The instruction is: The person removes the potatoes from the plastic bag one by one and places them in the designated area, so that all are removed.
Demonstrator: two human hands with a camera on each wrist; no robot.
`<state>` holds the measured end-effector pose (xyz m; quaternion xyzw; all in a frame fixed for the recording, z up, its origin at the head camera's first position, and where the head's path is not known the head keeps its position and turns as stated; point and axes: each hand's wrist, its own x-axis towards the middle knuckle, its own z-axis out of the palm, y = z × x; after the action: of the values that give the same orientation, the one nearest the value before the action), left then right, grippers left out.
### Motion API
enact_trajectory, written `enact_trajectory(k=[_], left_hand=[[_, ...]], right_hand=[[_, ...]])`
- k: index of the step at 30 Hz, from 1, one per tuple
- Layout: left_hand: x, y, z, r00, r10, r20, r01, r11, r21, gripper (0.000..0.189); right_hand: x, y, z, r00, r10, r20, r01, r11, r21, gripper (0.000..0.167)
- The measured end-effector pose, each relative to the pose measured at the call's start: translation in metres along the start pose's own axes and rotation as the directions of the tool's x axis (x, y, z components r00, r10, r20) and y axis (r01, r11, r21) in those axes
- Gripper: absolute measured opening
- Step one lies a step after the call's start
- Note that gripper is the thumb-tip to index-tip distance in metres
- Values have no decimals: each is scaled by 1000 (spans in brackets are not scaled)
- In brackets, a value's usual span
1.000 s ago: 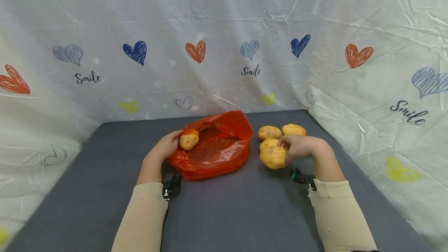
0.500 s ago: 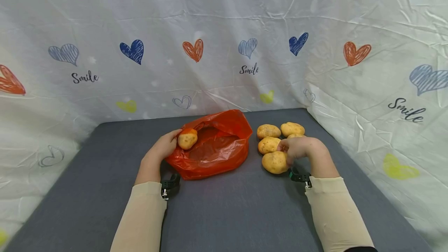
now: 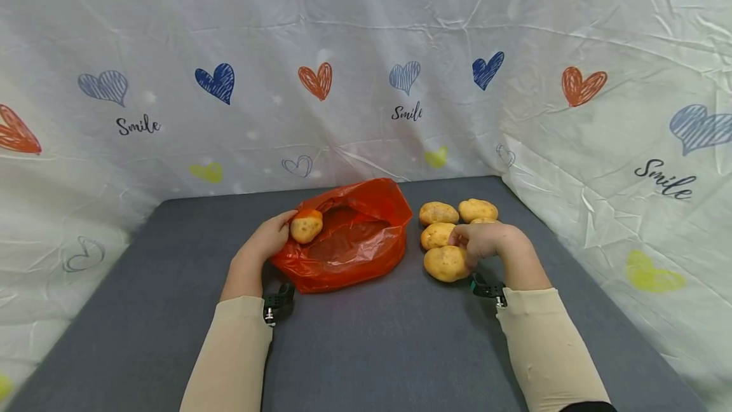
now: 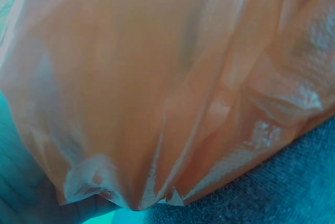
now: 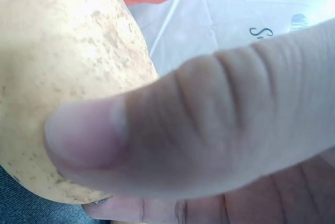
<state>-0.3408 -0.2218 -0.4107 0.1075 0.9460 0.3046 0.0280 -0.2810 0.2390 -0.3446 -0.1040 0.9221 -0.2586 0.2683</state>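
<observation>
In the head view my left hand [image 3: 267, 237] grips the left edge of a thin red plastic bag [image 3: 360, 259], which lies with its mouth open. Right at those fingers sits a small potato [image 3: 305, 227], red film over its top. The film fills most of the left wrist view. My right hand [image 3: 483, 240] holds a large pale potato [image 3: 446, 264] close over the table; in the right wrist view the thumb presses on that potato's side and the fingers are underneath. Directly behind it is another potato [image 3: 437, 236], partly overlapped by the fingers.
Farther back lie two more potatoes, one at left [image 3: 438, 213] and one at right [image 3: 478, 210]; another potato [image 3: 483, 220] is mostly hidden behind my right hand. A white sheet [image 3: 354, 113] printed with hearts hangs round the dark grey table [image 3: 354, 355].
My right hand has drawn the large potato slightly nearer and down, away from the other potatoes, uncovering the one behind it. The left hand and the bag stay nearly still.
</observation>
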Motion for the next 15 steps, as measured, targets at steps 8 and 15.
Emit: enact_trajectory(k=[8,15], left_hand=[[0,0,0,1000,1,2,-1,1000,2,50],[0,0,0,1000,2,5,-2,1000,-3,51]], right_hand=[[-3,-2,-1,1000,2,-30,-1,1000,10,53],[-3,0,-2,1000,3,-30,0,997,75,54]])
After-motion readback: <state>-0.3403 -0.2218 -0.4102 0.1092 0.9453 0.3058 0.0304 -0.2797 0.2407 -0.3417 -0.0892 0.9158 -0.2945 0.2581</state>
